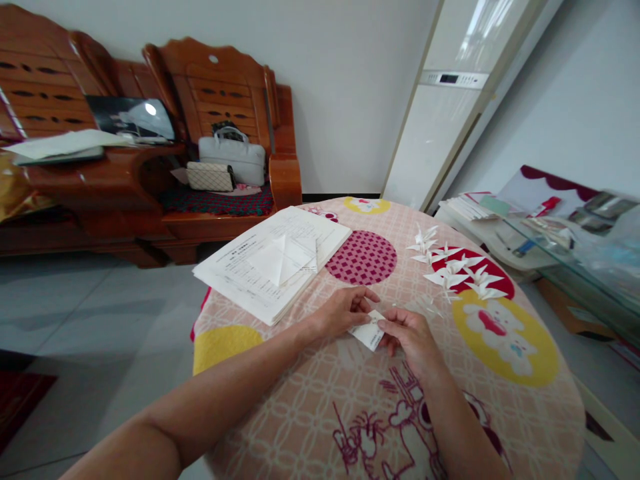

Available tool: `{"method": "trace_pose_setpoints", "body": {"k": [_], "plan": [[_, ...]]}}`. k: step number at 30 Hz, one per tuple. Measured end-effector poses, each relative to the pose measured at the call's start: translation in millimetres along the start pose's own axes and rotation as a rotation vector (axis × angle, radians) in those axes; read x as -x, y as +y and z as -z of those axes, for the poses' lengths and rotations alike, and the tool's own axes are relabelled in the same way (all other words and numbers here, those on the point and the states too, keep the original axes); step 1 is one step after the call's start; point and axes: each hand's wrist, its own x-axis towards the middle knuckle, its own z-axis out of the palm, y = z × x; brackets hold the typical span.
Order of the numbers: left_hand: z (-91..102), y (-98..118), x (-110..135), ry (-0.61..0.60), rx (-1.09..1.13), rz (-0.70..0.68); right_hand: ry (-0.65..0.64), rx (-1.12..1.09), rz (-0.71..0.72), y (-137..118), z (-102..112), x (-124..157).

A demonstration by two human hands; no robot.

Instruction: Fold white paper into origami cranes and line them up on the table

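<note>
Between my two hands is a small folded piece of white printed paper (369,337), held just above the round table. My left hand (347,310) grips its left edge with curled fingers. At its right edge, the thumb and fingers of my right hand (406,333) pinch the paper. Several white folded paper cranes (453,268) lie grouped on the tablecloth beyond my right hand. To the left, a stack of printed sheets (240,267) rests on the table, with a loose folded white paper (280,260) on top.
A patterned pink tablecloth (300,400) covers the round table. At the right stands a glass-topped side table (555,260) with papers, plastic bags and metal containers. Wooden seats (220,67) with handbags (235,157) line the wall, beside a tall white air conditioner (440,113).
</note>
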Motion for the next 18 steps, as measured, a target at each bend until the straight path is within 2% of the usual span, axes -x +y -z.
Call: {"method": "trace_pose_setpoints", "body": {"k": [4,7,10,14,16,18], "plan": [[-3.3,-5.9,-6.2,0.033,-0.196,-0.055,0.059,0.208,0.017,2.7,-0.3,-3.1],[-5.0,-7.3,-6.5,0.046,-0.44,-0.096,0.121,0.492,0.123,3.5,0.0,-6.0],[-5.5,-8.0,-4.8,0.042,-0.642,-0.223,0.163,0.801,0.216,1.3,0.5,-5.8],[-4.1,-7.6,-1.3,-0.038,-0.726,-0.312,0.188,1.073,0.299,-2.9,1.3,0.2],[-2.3,-5.1,1.3,-0.095,-0.74,-0.313,0.177,1.125,0.389,-2.7,1.7,2.8],[0.5,-1.2,4.5,-0.153,-0.738,-0.314,0.107,1.097,0.48,-0.7,2.3,4.1]]}}
